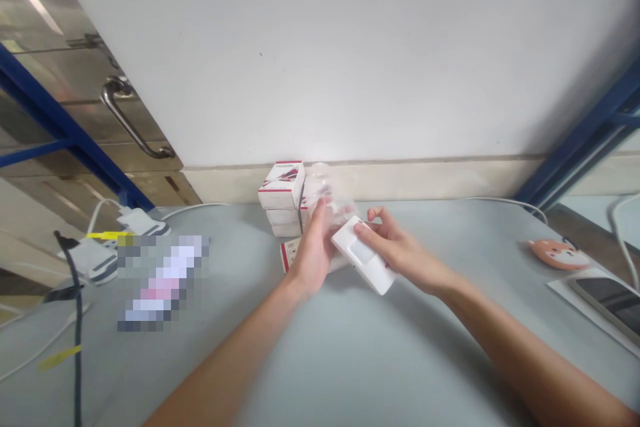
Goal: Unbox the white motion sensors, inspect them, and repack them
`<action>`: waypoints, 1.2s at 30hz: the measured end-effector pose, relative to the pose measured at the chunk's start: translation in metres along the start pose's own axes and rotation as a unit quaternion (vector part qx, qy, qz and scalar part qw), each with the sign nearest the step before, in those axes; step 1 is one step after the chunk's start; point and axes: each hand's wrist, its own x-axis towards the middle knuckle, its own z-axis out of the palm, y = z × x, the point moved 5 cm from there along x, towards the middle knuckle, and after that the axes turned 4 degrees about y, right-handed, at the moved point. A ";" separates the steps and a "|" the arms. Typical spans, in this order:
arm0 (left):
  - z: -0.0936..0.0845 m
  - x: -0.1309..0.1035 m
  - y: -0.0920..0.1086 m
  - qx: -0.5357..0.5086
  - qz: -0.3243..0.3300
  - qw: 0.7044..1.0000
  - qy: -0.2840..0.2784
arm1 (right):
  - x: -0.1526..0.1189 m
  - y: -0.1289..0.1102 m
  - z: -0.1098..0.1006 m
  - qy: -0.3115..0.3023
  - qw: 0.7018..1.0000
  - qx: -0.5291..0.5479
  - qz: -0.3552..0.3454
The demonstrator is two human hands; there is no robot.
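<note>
My right hand (393, 243) is closed around a white motion detector (356, 247), a flat rectangular case with a pale square window, its thumb lying on the top face. Close beside it, my left hand (316, 240) grips a clear plastic bag (325, 190), which rises crumpled above the fingers. The bag's open end reaches near the upper edge of the detector. Behind my left hand stand several small white-and-red boxes (281, 187) in a stack. Another white-and-red box (290, 255) lies on the table, partly hidden by my left hand.
On the left are white power strips (145, 221), a black cable (77, 320) and a pixelated object (165, 283). To the right, an orange animal-face object (559, 255) lies by a dark phone (607, 303) on white paper. A white wall (350, 53) closes off the grey table (320, 360).
</note>
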 end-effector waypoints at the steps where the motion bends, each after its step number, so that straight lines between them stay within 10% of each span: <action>1: 0.001 0.000 0.000 -0.007 0.005 1.000 -0.010 | 0.001 0.000 0.001 0.007 1.000 -0.003 -0.009; 13: -0.005 0.000 -0.001 0.100 0.086 0.991 -0.005 | 0.011 0.010 -0.006 0.011 0.998 0.024 -0.052; 21: 0.013 -0.019 -0.014 0.283 0.192 0.935 -0.098 | 0.010 0.000 -0.039 -0.154 0.986 -0.016 -0.068; 36: 0.022 -0.029 -0.043 0.379 0.143 0.904 -0.137 | -0.006 -0.007 -0.086 -0.263 0.952 -0.154 -0.022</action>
